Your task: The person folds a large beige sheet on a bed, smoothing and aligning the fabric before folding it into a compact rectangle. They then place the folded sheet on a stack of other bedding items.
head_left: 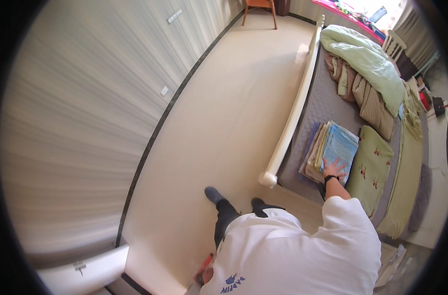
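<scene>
My right hand, with a black band at the wrist, rests with fingers spread on the blue top layer of a stack of folded cloths. Beige, yellow and purple layers show along the stack's left side. A folded green blanket with small figures lies just right of the stack. At the lower edge my left hand is mostly hidden by my white shirt. It holds a red object, too blurred to name.
The stack lies on a grey quilted mattress beside a cream bed rail. A pale green quilt and a brown bedcover lie bunched farther up. An orange chair stands far off; a white door is lower left.
</scene>
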A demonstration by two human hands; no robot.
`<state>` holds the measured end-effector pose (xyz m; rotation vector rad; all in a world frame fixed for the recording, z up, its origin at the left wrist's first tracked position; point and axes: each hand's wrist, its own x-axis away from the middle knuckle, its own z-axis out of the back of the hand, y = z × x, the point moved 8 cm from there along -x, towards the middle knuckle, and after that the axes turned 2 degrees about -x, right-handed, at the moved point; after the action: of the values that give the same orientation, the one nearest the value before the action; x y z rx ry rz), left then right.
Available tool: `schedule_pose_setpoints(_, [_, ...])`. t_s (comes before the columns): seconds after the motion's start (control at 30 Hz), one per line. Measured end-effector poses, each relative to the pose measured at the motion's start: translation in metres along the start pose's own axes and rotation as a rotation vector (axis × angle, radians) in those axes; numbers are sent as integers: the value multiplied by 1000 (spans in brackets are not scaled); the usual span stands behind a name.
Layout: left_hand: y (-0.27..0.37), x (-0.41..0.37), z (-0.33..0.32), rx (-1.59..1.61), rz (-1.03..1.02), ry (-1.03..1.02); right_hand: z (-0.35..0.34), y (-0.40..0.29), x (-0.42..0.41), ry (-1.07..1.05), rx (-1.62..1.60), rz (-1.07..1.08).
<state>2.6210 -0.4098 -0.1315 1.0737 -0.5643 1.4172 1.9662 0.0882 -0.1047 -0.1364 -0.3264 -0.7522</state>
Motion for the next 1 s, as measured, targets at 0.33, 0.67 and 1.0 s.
schedule_pose_setpoints(0.33, [305, -255, 165, -415, -254, -163, -75, -4, 65, -214, -144, -187])
schedule_pose_setpoints(0.67, [947, -306, 227, -22, -876, -57, -280, -136, 224, -932, 1, -39])
schedule_pose_setpoints(1.0, [1080, -410, 134, -300, -434, -406, -69, -505, -45, -443, -563, 264])
